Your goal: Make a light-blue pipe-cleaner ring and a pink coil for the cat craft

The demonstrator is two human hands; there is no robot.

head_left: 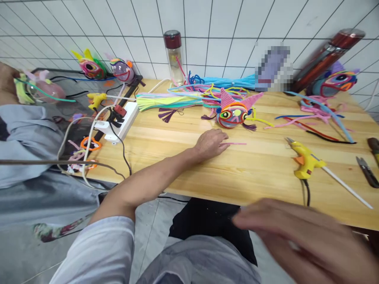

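Observation:
My left hand (209, 145) rests on the wooden table (177, 169), its fingers closed on one end of a short pink pipe cleaner (238, 144) that points right. Just behind it sits a decorated clear ball (232, 118) with pink pipe-cleaner ears, ringed eyes, a red outline and dark purple tassels. My right hand (308, 232) is raised close to the camera at the lower right, over the table's front edge. It is smeared by motion, and I cannot make out anything in its fingers. A yellow hot glue gun (308, 157) with a white glue stick lies beyond it.
Bundles of pipe cleaners (171, 100) lie along the wall. A power strip (122, 122) with cables is at left, near a co-worker's sleeve (23, 146). A glass bottle (174, 59) and a tilted red thermos (328, 59) stand behind. Pliers (367, 171) lie far right.

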